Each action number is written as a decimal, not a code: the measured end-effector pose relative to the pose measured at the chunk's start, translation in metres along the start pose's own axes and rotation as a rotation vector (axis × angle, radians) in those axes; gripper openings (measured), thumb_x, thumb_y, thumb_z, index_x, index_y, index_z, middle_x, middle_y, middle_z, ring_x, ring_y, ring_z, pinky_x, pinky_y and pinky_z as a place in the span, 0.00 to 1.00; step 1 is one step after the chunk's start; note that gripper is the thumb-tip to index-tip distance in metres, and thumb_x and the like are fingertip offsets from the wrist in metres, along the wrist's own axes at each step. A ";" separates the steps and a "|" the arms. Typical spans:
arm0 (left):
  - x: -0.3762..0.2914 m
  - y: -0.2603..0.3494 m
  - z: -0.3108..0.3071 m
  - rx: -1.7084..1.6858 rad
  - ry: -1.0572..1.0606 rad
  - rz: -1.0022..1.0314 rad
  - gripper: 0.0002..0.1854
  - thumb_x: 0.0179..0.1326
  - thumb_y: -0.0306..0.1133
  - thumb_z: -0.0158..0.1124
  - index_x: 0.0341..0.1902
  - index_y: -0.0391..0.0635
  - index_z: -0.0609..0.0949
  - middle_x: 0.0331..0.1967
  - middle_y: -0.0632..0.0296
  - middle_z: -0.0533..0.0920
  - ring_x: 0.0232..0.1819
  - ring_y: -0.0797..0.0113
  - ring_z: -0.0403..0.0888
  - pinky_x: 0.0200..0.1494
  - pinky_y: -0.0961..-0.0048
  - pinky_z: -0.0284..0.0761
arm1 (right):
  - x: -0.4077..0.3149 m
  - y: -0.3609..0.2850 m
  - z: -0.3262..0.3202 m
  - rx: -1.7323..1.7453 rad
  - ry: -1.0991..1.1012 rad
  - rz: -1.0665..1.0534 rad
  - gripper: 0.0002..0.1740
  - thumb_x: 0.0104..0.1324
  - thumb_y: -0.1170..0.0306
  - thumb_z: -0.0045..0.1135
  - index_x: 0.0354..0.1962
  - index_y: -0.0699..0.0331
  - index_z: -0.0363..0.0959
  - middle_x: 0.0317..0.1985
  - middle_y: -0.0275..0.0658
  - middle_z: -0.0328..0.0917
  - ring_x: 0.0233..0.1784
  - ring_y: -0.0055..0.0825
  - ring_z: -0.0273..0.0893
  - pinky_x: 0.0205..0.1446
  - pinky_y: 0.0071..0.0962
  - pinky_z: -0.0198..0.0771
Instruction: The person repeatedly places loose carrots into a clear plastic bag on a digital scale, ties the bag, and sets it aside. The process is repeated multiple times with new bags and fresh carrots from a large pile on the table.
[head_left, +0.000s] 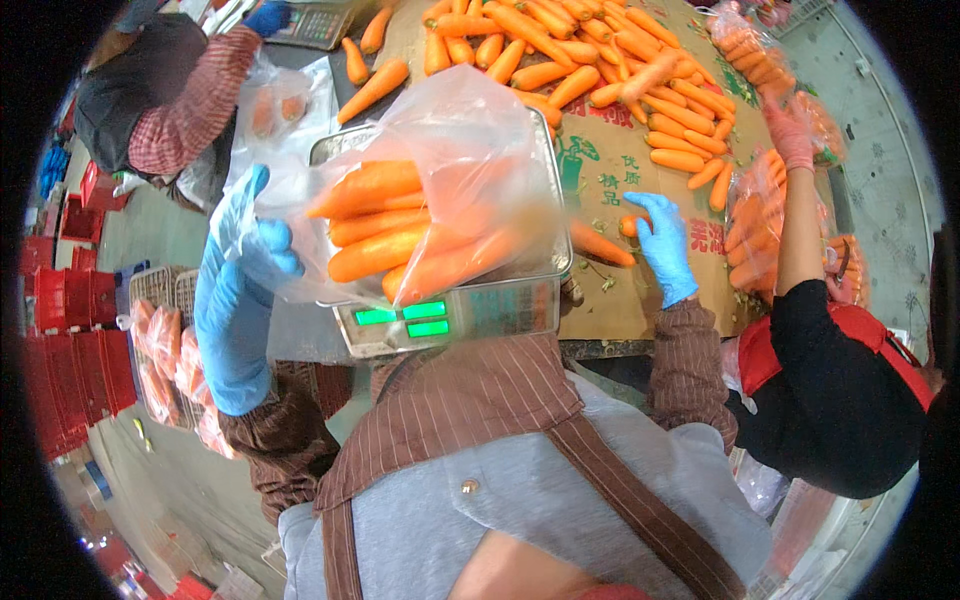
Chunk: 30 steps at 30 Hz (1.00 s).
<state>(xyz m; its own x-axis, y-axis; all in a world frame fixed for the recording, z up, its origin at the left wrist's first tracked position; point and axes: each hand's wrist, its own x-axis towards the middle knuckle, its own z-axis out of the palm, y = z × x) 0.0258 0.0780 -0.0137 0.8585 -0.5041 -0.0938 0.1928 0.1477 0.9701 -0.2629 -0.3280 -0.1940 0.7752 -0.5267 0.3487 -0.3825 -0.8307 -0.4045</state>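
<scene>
My left hand (244, 277), in a blue glove, grips the left edge of a clear plastic bag (469, 112). Several carrots (382, 244) lie inside the bag, which rests on the metal pan of an electronic scale (517, 304) with lit green displays. My right hand (664, 240), also blue-gloved, is to the right of the scale over flattened cardboard. Its fingers are beside a small carrot (630, 225), mostly hidden by them; whether they grip it I cannot tell. A loose carrot (604, 244) lies between that hand and the scale.
A heap of carrots (600, 45) covers the far cardboard (607, 307). A co-worker (832, 375) at the right touches bagged carrots (754, 225); another co-worker (165, 97) stands at the upper left near a second scale (311, 26). Red crates (75, 300) and baskets of bagged carrots (161, 337) are at the left.
</scene>
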 end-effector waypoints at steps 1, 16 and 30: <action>0.000 0.001 -0.002 0.001 -0.066 0.012 0.30 0.65 0.35 0.55 0.70 0.42 0.62 0.35 0.72 0.72 0.33 0.81 0.70 0.39 0.85 0.69 | 0.004 0.009 -0.005 -0.137 -0.133 0.057 0.22 0.53 0.76 0.56 0.49 0.56 0.76 0.48 0.43 0.75 0.49 0.41 0.75 0.55 0.38 0.69; 0.020 0.028 0.051 -0.176 -0.213 0.125 0.53 0.52 0.50 0.71 0.73 0.37 0.53 0.46 0.61 0.77 0.41 0.71 0.78 0.44 0.72 0.76 | 0.155 0.015 0.051 1.041 -0.218 0.446 0.28 0.64 0.62 0.58 0.58 0.67 0.66 0.52 0.46 0.75 0.53 0.36 0.76 0.58 0.34 0.71; -0.002 0.013 0.022 -0.337 -0.266 0.135 0.45 0.56 0.49 0.64 0.70 0.34 0.58 0.39 0.66 0.75 0.30 0.78 0.68 0.34 0.84 0.64 | 0.120 -0.287 -0.050 1.366 -0.625 -0.345 0.32 0.59 0.74 0.60 0.61 0.64 0.60 0.53 0.41 0.71 0.58 0.34 0.70 0.63 0.32 0.66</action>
<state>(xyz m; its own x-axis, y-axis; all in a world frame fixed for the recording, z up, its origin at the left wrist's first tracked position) 0.0162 0.0623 0.0036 0.7430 -0.6560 0.1327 0.2688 0.4740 0.8385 -0.0855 -0.1616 0.0058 0.9396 0.0970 0.3281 0.3208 0.0842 -0.9434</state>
